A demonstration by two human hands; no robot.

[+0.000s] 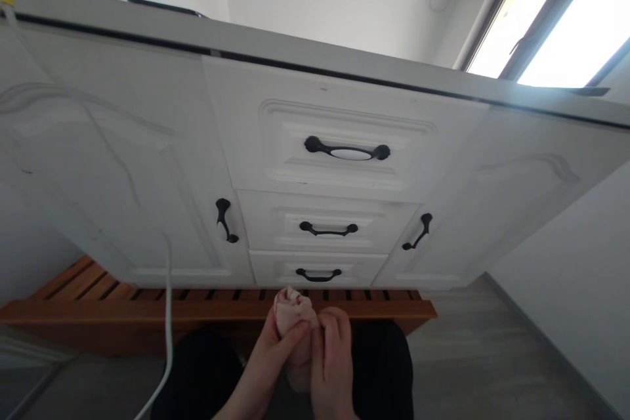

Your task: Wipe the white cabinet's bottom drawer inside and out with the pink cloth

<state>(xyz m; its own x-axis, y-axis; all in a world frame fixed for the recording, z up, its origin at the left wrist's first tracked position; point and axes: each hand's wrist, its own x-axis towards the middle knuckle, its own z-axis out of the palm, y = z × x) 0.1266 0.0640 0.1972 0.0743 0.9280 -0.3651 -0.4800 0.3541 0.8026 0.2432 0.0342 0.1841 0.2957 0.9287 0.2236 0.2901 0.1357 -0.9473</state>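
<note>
A rolled-up pale pink cloth [297, 315] with reddish marks at its upper end is between my two hands, low in the middle of the head view. My left hand [275, 346] wraps around its left side, the thumb lying across the front. On the right side, my right hand [333, 351] has its fingers curled and pressed against the cloth. The lower end of the roll hangs between my wrists. What kind of cloth it is does not show clearly.
A white cabinet [325, 174] with dark-handled drawers and doors stands before me. At its foot is a slatted brown wooden bench [221, 312]. A white cable [168, 315] runs down on the left. My dark-clothed knees [386, 367] flank my hands. A window [556, 20] is at upper right.
</note>
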